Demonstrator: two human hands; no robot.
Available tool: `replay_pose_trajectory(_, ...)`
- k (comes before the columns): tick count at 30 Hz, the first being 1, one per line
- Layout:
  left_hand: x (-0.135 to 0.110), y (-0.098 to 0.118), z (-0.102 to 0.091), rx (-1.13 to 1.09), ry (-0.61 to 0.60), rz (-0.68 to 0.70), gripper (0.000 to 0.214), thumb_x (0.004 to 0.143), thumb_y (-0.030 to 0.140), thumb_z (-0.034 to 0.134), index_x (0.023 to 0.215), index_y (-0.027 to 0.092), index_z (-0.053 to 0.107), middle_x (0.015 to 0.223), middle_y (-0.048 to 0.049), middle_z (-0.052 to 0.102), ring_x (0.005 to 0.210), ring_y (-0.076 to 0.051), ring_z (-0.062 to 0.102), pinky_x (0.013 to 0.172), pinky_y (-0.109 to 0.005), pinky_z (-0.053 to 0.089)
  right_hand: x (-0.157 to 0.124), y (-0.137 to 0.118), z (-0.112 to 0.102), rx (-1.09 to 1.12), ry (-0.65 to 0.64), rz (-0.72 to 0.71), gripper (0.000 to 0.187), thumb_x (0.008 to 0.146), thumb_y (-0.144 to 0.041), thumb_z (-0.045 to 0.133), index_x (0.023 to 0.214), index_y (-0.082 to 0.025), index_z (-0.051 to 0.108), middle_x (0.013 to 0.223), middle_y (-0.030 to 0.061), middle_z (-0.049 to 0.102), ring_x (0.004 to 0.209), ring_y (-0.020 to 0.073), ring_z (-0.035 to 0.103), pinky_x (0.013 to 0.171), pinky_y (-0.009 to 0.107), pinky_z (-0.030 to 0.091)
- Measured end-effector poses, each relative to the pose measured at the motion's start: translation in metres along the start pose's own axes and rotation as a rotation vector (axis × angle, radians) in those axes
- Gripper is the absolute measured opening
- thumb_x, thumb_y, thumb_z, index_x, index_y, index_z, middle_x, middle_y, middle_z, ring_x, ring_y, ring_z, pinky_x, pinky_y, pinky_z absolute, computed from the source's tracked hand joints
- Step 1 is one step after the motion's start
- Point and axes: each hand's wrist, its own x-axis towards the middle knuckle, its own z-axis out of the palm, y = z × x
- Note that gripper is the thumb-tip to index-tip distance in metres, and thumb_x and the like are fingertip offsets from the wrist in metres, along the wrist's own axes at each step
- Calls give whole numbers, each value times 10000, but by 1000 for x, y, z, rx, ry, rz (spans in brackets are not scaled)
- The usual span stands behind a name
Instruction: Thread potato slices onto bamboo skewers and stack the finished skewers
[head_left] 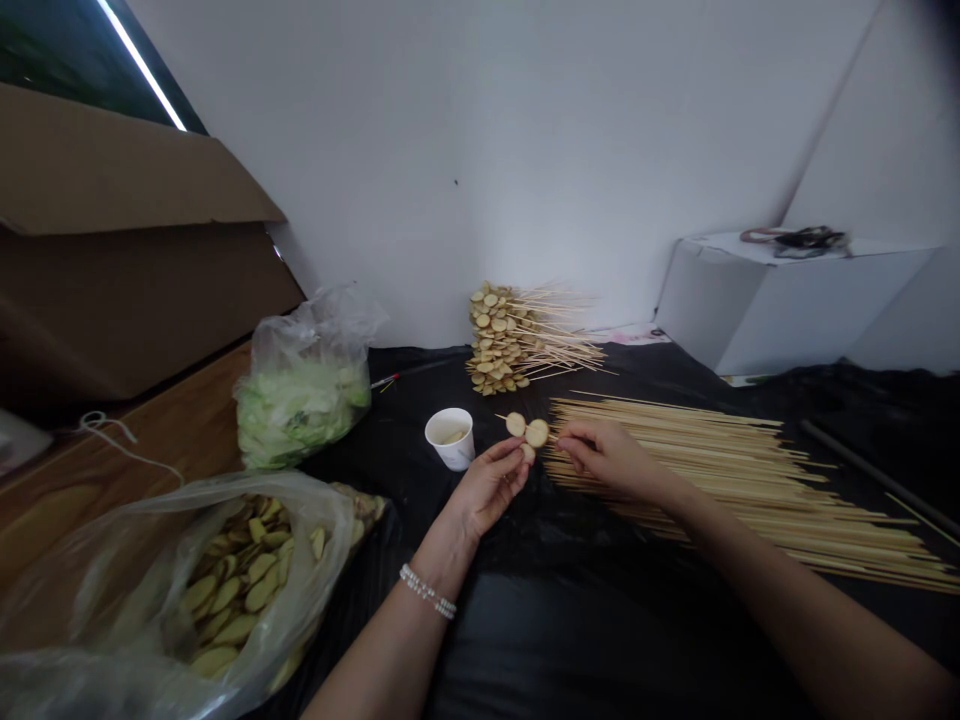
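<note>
In the middle of the head view, my right hand (606, 456) pinches a thin bamboo skewer (553, 437), its tip pointing left. Two round, pale potato slices (536, 433) show along the skewer. My left hand (489, 488), with a beaded bracelet (427, 592) at the wrist, is closed on another potato slice (528, 453) just beneath them. Whether the skewer passes through that slice is hidden. Just left of my hands stands a white paper cup (450, 440) with something pale inside. Many loose bamboo skewers (720, 470) lie under and beyond my right forearm.
Loaded potato skewers (496, 340) are stacked against the wall. An open plastic bag of potato slices (251, 580) sits front left, behind it a bag of pale green leaves (304, 400). A cardboard box (135, 300) stands left, a white box (750, 300) right. Black plastic sheeting (555, 620) covers the surface.
</note>
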Motion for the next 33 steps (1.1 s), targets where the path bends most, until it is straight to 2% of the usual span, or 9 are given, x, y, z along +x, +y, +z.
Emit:
replay_pose_trajectory(2,1,0,-1,17,4,14,197,698,22,698,869,118,674,783,-37,669,599,-54,606,515,-112,474,0,0,0,10,2,12,292,887,-320,440,660,-186,565,591,-6,576,579,127,503,580,242,351)
replay_pose_trajectory(4,1,2,0,9,22,44,202,696,22,702,871,119,679,794,-33,671,576,-36,582,495,-99,453,0,1,-1,12,8,20,295,883,-322,444,645,-187,555,579,-9,570,569,126,503,581,243,352)
replay_pose_trajectory(7,2,3,1,-16,47,76,209,722,4,664,901,111,677,817,-43,673,614,-42,594,555,-109,481,0,3,-6,23,1,20,313,880,-314,442,609,-187,532,581,-10,566,569,121,504,583,240,357)
replay_pose_trajectory(10,3,4,1,-28,53,92,193,743,-2,632,894,113,666,797,-41,665,644,-55,609,609,-131,502,0,6,-14,43,-72,18,317,878,-308,445,598,-187,532,568,-15,565,560,118,504,576,236,362)
replay_pose_trajectory(13,4,3,-2,-20,44,91,153,746,23,640,858,128,641,772,-47,662,680,-81,629,646,-168,517,0,9,-20,73,-162,38,278,874,-299,449,650,-184,566,552,-19,576,539,120,506,562,236,371)
replay_pose_trajectory(15,4,3,-4,-20,55,91,149,741,45,656,850,142,625,794,-54,671,722,-102,646,668,-192,524,-1,11,-22,92,-177,55,250,876,-294,445,703,-182,587,546,-21,579,531,123,513,559,238,379)
replay_pose_trajectory(19,6,5,-5,-57,113,133,176,730,61,678,867,161,632,790,-25,668,714,-88,645,643,-168,516,-2,13,-22,116,-191,73,226,872,-294,444,743,-183,593,550,-22,580,525,121,522,553,235,381)
replay_pose_trajectory(24,8,5,-4,-110,169,156,226,748,24,647,940,143,657,788,-29,675,650,-66,630,578,-131,505,-2,12,-19,86,-240,88,232,860,-304,450,700,-182,566,557,-22,569,519,111,501,534,222,363)
replay_pose_trajectory(33,7,5,-4,-117,182,143,175,788,59,620,934,145,663,712,-17,658,613,-68,624,535,-131,491,-2,13,-16,-6,-233,104,247,861,-290,434,670,-181,545,555,-25,564,523,109,482,530,227,326)
